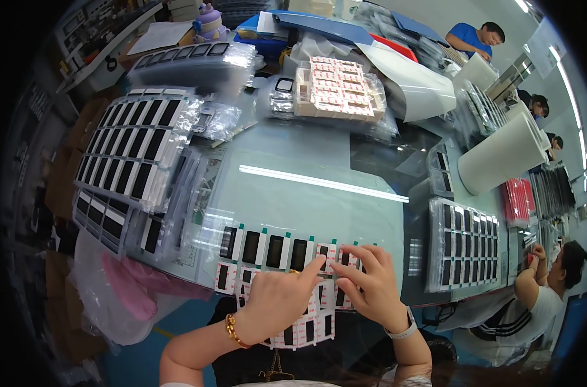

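A row of small dark display panels [275, 250] with white borders and green tabs lies on the glass-topped table near its front edge. My left hand [282, 302] reaches over them, its index finger stretched out onto a white frame with red print [328, 248]; its other fingers are mostly hidden. Beside it, my right hand [371, 287] has its fingers spread, with fingertips at the right end of the row. Under both hands, a white sheet of red-printed adhesive frames [316, 327] overhangs the table edge. A single such frame [224, 277] lies at its left.
Stacked plastic trays of panels stand at left [129, 138] and right [464, 248]. Toward the back sits a pile of red-printed frame sheets [340, 87]. A large white roll [503, 155] stands at the right. A co-worker [532, 303] sits at the right; others work farther back.
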A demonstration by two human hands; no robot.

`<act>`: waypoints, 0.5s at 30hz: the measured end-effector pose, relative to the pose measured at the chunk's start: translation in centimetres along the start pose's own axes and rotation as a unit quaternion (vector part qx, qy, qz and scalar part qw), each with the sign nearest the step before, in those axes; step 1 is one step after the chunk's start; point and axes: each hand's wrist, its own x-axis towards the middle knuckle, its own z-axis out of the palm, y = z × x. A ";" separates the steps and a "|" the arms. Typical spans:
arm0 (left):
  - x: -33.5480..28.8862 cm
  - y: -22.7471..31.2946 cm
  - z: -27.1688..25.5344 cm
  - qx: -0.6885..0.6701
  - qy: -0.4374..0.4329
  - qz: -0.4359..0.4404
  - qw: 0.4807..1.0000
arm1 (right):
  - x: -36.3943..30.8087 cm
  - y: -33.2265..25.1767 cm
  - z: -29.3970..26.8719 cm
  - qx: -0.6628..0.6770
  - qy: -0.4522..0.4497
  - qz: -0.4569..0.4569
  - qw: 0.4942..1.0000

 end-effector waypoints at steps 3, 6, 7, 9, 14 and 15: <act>-0.8 0.8 -1.3 -0.038 0.021 0.004 0.999 | 0.2 -0.3 0.0 0.065 0.014 0.036 0.997; -1.9 0.6 -1.2 -0.054 0.028 0.001 0.998 | 0.6 -0.7 -0.1 0.061 0.029 0.042 0.997; -2.3 0.3 -1.1 -0.085 0.063 -0.002 0.994 | 0.3 -1.1 -0.3 0.162 -0.045 0.038 0.985; -2.8 0.2 -1.3 -0.136 0.105 -0.015 0.985 | 0.0 -1.8 -0.6 0.338 -0.181 0.026 0.923; -4.3 -0.9 -1.7 -0.359 -0.034 -0.056 0.931 | -1.8 -3.6 -1.8 0.506 -0.167 0.172 0.829; -4.4 -0.9 -1.9 -0.381 -0.035 -0.048 0.923 | -1.9 -3.6 -1.8 0.513 -0.180 0.178 0.820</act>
